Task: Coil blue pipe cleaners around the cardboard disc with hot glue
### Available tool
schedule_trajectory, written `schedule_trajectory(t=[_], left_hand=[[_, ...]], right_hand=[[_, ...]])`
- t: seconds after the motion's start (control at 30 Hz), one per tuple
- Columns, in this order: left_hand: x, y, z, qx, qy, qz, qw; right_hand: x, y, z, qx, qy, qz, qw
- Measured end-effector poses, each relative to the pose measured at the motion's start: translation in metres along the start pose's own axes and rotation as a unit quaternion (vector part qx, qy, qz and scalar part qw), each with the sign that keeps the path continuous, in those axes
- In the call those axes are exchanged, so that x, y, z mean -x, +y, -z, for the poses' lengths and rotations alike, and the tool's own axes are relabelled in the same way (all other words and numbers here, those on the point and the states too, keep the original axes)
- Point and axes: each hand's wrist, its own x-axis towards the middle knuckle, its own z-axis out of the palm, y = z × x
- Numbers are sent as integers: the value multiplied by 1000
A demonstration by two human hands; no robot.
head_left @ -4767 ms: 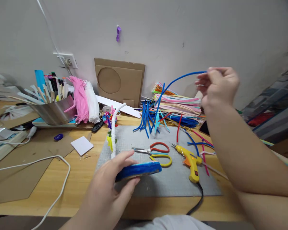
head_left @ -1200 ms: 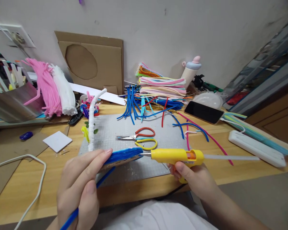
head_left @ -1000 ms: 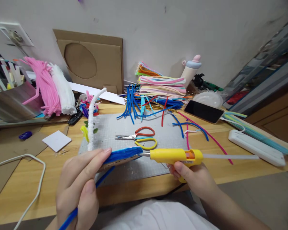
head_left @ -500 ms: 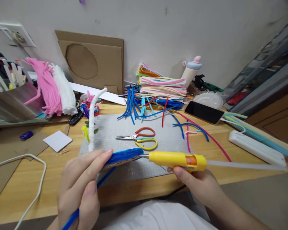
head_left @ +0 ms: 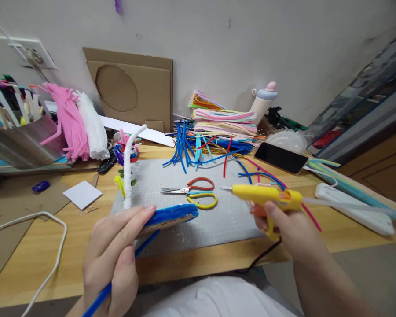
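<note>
- Fingers point(head_left: 137, 218) of the left hand point(head_left: 107, 257) are closed on a blue-faced piece point(head_left: 175, 214); they are laid side by side along its left end, with the thumb bent lower down.
- The piece is held above the mat point(head_left: 218, 229), near its front edge and left of its middle; the right end is left uncovered.
- A blue strip point(head_left: 97, 301) is passed below the piece and out past the thumb, beyond the worktop's point(head_left: 185, 259) front edge; whether it is joined to the piece cannot be told.
- A glue gun point(head_left: 255, 192) is gripped by the right hand point(head_left: 290, 226), with the fingers wrapped round its handle. Its tip is pointed left, apart from the piece; whether the trigger is squeezed cannot be told for blur.
- Scissors point(head_left: 188, 190) are laid near the mat's middle, blades towards its left edge.
- The cord point(head_left: 262, 254) is hung across the worktop's front edge; it is best given slack, so that the gun is not tugged.
- As a judgement, glue is best laid thinly along the piece's edge, with the hot tip kept well off the fingertips.
- The strip is best pressed down while glue is warm, by short lengths, with its loose end held taut.
</note>
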Motion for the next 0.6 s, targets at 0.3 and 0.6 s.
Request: schedule_trajectory(t=[0.3,0.6], left_hand=[[2,-1,0,6,13,7,1000],[9,-8,1,-7,4,5,1000]], right_hand=[[-46,26,3,-35,-5,-129,991],[-8,-30,-60,140,-93,240,956]])
